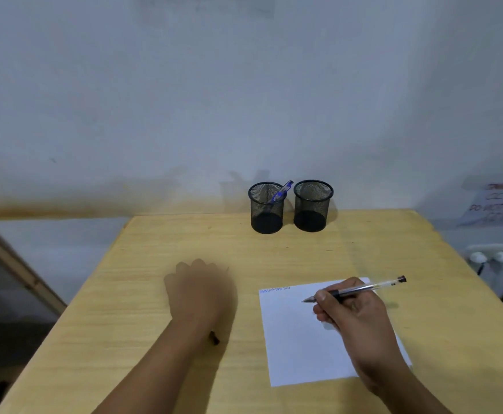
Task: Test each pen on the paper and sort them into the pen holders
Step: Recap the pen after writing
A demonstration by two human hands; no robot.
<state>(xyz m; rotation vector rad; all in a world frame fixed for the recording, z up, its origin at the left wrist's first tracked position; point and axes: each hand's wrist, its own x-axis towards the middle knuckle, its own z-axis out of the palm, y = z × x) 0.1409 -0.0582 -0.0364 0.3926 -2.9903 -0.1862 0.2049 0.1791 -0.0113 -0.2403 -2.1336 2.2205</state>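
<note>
**A:** Where are you in the job right now?

**B:** Testing, I'd say. My right hand (354,312) is pinching a clear pen with a dark rubber sleeve (360,289), fingers curled round it near the tip, and the tip hangs over the upper part of the paper (292,342). Whether it touches the sheet I can't tell.

**A:** And your left hand?

**B:** My left hand (199,289) rests on the tabletop (318,252), well to the left of the paper. I see only its back, which is blurred, so I can't tell whether that grip is released or clenched. A small dark thing (214,338) pokes out beside my wrist; it could be a pen cap or the end of another pen, but that's a guess.

**A:** Has anything been sorted?

**B:** One blue pen (280,192) leans in the left holder (266,209). The right holder (312,206) stands just beside it, and I see nothing in it. Both sit at the far edge, against the wall.

**A:** So what does the next move need?

**B:** I'd put the tip down on a bare stretch of paper, draw a short line, see if ink comes, then carry the pen across to whichever holder fits

**A:** Any writing you can read?

**B:** There's a thin line of blue scribble (275,289) along the paper's top left edge, too small to read. A sheet on the wall (495,204) at far right has reddish and dark lettering, too blurred to make out. No brand shows on the pens
</note>
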